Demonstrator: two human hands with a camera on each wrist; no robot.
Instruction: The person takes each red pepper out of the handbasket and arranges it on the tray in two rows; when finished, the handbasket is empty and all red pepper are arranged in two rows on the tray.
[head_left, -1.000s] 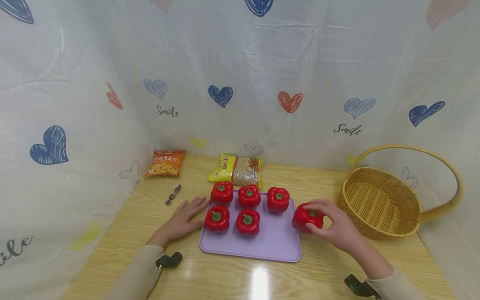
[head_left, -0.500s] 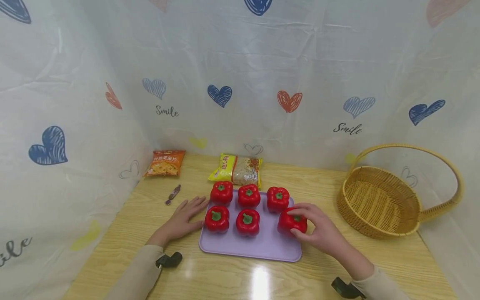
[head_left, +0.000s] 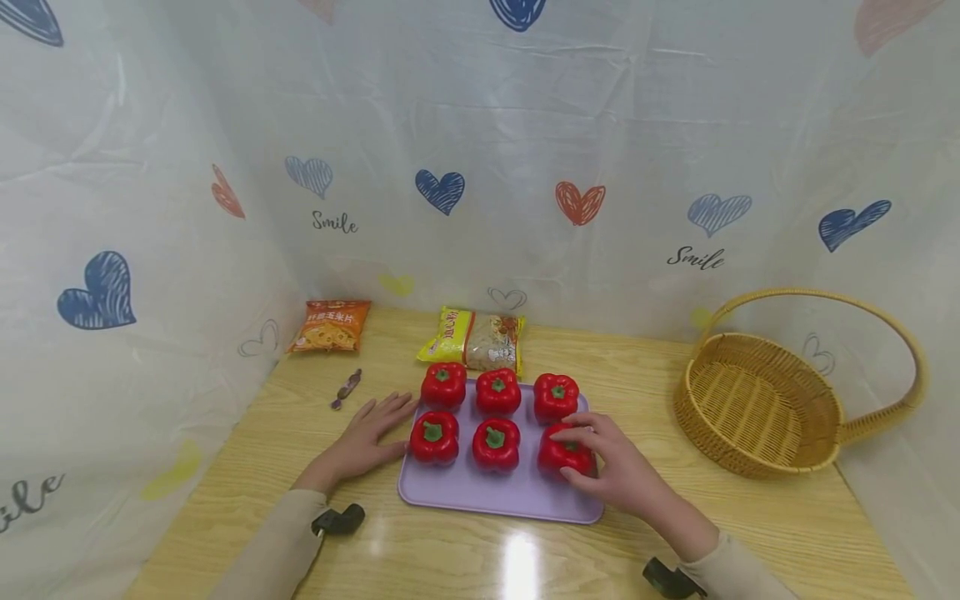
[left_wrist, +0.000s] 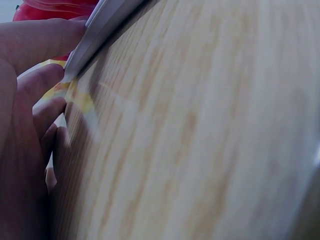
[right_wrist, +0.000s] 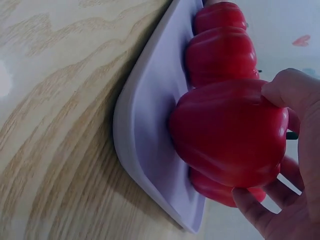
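My right hand (head_left: 618, 467) grips a red bell pepper (head_left: 557, 454) at the right end of the front row on a lilac tray (head_left: 495, 497). In the right wrist view, thumb and fingers sit around the top of that bell pepper (right_wrist: 225, 132), over the tray (right_wrist: 150, 135). My left hand (head_left: 367, 442) rests on the table with fingers extended, touching the tray's left edge. The left wrist view shows those fingers (left_wrist: 45, 37) against the tray rim (left_wrist: 97, 35). Several other red bell peppers (head_left: 496, 445) stand upright on the tray in two rows, green stems up.
A wicker basket (head_left: 693, 417) with a tall handle stands to the right. Behind the tray lies a yellow-and-clear food packet (head_left: 487, 342). An orange snack bag (head_left: 332, 326) is at the back left, with a small purple-wrapped item (head_left: 347, 389) in front of it.
My right hand has carried the bell pepper leftward, from beyond the tray's right edge to the front row's right end. The left hand has stayed still.
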